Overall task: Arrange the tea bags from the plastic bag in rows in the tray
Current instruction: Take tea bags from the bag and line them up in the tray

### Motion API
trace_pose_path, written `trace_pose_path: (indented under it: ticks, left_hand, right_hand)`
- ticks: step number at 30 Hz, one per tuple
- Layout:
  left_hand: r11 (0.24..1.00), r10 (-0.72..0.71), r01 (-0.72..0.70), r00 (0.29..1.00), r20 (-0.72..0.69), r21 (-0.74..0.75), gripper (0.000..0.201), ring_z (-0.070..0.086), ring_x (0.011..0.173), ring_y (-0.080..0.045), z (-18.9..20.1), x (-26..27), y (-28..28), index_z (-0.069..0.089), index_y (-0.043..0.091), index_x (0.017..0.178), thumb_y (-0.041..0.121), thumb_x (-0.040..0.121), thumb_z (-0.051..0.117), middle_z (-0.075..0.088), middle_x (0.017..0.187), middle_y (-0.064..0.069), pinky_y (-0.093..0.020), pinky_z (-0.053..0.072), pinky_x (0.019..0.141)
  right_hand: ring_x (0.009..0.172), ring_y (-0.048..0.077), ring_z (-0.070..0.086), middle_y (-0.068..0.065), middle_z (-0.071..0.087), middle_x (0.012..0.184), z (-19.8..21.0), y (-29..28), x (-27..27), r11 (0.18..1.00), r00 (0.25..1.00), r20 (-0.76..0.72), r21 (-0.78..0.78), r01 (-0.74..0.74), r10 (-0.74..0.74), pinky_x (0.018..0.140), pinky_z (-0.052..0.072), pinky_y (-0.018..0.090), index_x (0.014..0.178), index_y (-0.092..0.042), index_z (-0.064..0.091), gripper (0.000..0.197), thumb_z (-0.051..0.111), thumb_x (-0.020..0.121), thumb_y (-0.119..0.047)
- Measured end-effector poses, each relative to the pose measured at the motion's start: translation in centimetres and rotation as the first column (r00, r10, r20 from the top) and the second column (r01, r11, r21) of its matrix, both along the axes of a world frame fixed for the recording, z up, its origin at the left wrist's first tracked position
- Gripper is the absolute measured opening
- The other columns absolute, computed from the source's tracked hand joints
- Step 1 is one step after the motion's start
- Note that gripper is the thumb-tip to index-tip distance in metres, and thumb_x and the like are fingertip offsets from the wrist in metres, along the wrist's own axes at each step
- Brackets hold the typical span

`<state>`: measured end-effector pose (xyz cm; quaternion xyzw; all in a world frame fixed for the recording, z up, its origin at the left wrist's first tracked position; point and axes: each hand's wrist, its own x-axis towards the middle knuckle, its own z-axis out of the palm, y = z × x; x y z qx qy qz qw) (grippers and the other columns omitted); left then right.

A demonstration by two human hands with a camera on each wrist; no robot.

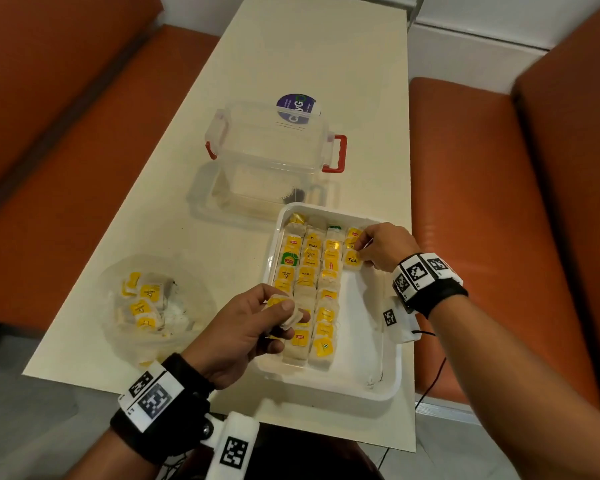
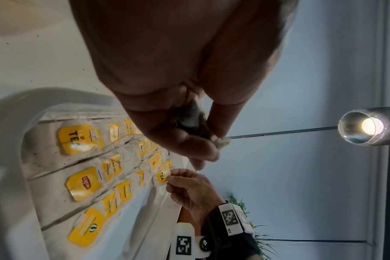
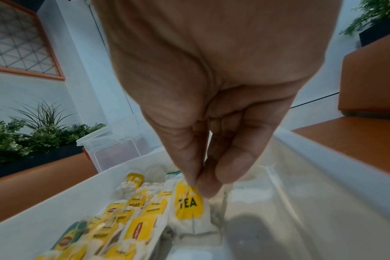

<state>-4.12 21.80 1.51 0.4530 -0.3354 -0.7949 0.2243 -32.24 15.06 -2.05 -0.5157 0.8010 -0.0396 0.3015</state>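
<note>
On the bench [image 1: 291,64], from the head view: white tray [image 1: 388,386] near the front edge, with 3 long rows of tea bags laid side by side and a 4th row just begun at the far end. Right hand [image 1: 385,247] at that 4th row, fingers pinched narrow on the TEA bag [image 1: 352,260]. Left hand [image 1: 243,334] over the near end of the tray, fingers curled round a spare tea bag [image 1: 284,306]. Plastic bag [image 1: 118,341] off to the left, well apart from the tray, with more tea bags inside. Clear box [image 1: 274,140] farther back.

From the left wrist view: spare tea bag tucked deep in the curled fingers, only a corner poking out. Might get squashed or torn if squeezed harder.

From the right wrist view: thumb and fingertip pinching the top of the yellow tag, soft bag part touching the tray floor, just beside the 3rd row. Could land crooked or flop onto the next row if let go too soon. Could also catch a loose string and pull neat bags out of line when lifting away. Could tear the tag off if tugged.
</note>
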Motion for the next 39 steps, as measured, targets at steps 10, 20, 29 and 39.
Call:
trace_pose_path:
  ticks: [10,20,29,39]
  left_hand:
    - [0.999,0.010,-0.006,0.997,0.081,-0.049,0.029,0.050,0.055,-0.008,0.3,0.5,-0.3,0.066,0.017,0.084,0.046,0.085,0.062,0.071,0.088,-0.010,-0.018,0.035,0.041]
    - [0.999,0.014,-0.009,0.995,0.096,-0.052,0.031,0.050,0.055,-0.007,0.1,0.8,-0.6,0.063,0.015,0.086,0.046,0.082,0.063,0.068,0.084,-0.006,-0.018,0.033,0.042]
    - [1.000,0.011,-0.012,0.998,0.059,0.012,0.029,0.053,0.060,-0.011,0.1,0.5,-1.0,0.066,0.011,0.101,0.037,0.091,0.059,0.066,0.088,-0.007,-0.020,0.042,0.046]
    - [0.999,-0.034,0.036,0.997,0.071,-0.025,0.022,0.055,0.062,-0.009,-0.4,0.7,-1.2,0.071,0.009,0.113,0.010,0.099,0.055,0.070,0.091,-0.006,-0.020,0.045,0.048]
  right_hand:
    - [0.088,0.023,0.068,0.000,0.072,0.085,-0.2,-0.5,0.4,0.997,0.998,-0.035,-0.044,0.059,-0.061,0.075,0.054,0.034,0.074,-0.026,0.060,0.018,0.071,0.081,-0.012]
    - [0.089,0.023,0.064,-0.001,0.069,0.089,-0.5,0.1,0.6,0.993,0.996,-0.043,-0.092,0.080,-0.084,0.069,0.043,0.028,0.075,-0.027,0.060,0.020,0.066,0.083,-0.010]
    - [0.092,0.021,0.069,0.002,0.076,0.097,-0.9,1.0,2.2,0.992,0.990,-0.073,0.030,-0.121,0.123,0.078,0.051,0.026,0.095,-0.022,0.080,0.013,0.070,0.088,-0.018]
    - [0.094,0.022,0.069,0.002,0.076,0.096,-1.2,1.0,1.8,0.992,0.986,-0.108,0.028,-0.126,0.128,0.081,0.053,0.028,0.100,-0.025,0.078,0.019,0.065,0.090,-0.017]
